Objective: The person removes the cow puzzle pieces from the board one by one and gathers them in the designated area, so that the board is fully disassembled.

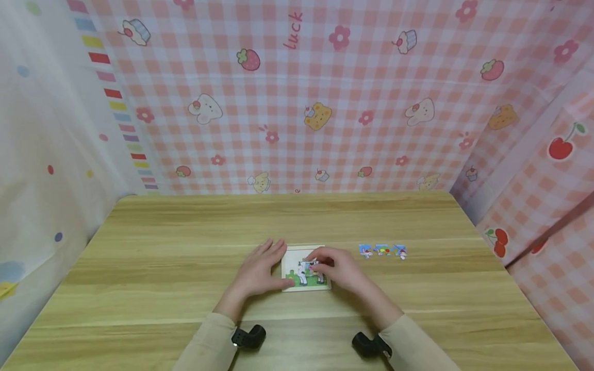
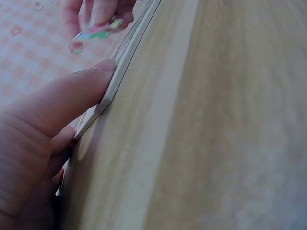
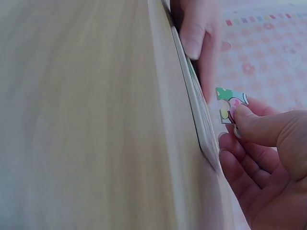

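Note:
A small framed jigsaw puzzle board (image 1: pixel 292 256) lies on the table, with a black-and-white cow and green grass pieced together across its lower and right parts; its upper left is bare. My left hand (image 1: pixel 257 270) rests at the board's left side, fingers extended, with the thumb (image 2: pixel 91 84) on the frame. Above the board, my right hand (image 1: pixel 342 269) pinches a puzzle piece (image 3: pixel 233 105) between thumb and fingers. Green, pink and yellow show on that piece, which is tilted and raised off the board in the right wrist view.
Three loose blue puzzle pieces (image 1: pixel 383 250) lie in a row to the board's right. The wooden table (image 1: pixel 185 247) meets a pink checked cloth (image 1: pixel 278 103) at its back edge. Patterned cloths also hang at both sides. Each wrist wears a black camera (image 1: pixel 249 337).

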A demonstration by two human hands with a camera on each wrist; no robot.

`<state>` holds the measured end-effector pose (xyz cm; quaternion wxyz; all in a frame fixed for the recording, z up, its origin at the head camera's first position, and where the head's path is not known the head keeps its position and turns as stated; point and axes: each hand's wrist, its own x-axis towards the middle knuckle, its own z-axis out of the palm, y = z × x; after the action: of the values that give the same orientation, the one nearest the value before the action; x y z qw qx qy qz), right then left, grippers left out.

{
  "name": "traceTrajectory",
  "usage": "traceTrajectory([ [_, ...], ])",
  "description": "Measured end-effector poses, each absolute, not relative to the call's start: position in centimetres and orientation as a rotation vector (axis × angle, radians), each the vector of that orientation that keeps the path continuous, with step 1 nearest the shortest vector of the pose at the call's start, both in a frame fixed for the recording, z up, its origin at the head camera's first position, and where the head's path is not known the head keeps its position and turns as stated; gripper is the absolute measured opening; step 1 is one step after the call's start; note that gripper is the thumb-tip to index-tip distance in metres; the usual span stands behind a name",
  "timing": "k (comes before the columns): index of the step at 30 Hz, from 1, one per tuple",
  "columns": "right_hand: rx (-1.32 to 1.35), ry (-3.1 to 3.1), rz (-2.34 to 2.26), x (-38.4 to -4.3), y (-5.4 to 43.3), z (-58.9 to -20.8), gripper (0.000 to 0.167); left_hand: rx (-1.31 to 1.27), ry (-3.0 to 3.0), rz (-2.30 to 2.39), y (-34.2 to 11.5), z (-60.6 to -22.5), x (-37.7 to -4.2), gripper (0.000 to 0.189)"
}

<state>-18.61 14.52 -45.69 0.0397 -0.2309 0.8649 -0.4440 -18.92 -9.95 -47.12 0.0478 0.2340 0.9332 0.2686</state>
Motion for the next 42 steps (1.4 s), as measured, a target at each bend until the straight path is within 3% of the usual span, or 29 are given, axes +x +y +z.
traceTrajectory([
  [23,-0.476,2.816,-1.343,-17.1,24.5,-46.0,0.016,0.709,2.837,0.817,-9.9,-47.1,-18.9,0.095],
  [42,-0.476,3.036,-1.152,-17.2,25.9,-46.5,0.016,0.711,2.841,0.826,-9.9,-47.2,-18.9,0.096],
])
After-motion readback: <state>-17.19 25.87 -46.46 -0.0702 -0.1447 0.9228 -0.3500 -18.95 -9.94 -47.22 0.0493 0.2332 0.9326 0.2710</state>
